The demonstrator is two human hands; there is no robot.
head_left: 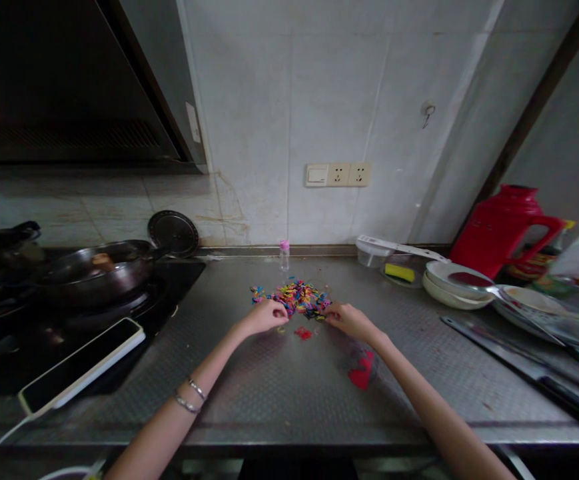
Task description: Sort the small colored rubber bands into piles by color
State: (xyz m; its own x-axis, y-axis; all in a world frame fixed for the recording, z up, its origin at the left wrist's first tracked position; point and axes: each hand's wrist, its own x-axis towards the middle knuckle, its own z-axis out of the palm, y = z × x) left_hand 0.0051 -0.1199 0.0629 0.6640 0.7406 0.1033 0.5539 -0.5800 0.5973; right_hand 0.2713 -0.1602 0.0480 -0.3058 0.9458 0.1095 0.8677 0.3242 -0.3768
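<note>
A heap of small multicoloured elastic bands (298,295) lies on the metal counter. At its left front edge my left hand (265,316) is closed, with thumb and fingers curled together. My right hand (352,321) touches the heap's right edge, its fingertips pinched downward. Anything between the fingers of either hand is too small to make out. A little cluster of red bands (303,333) sits apart, in front of the heap between my hands. Under my right forearm lies a see-through bag with red markings (362,371). Behind the heap stands a small clear bottle with a pink cap (284,255).
On the left are a phone (82,363) on a cable and a pan (96,273) on the stove. To the right are a yellow sponge (399,273), stacked bowls (456,293), a long knife (499,347) and a red thermos jug (494,230).
</note>
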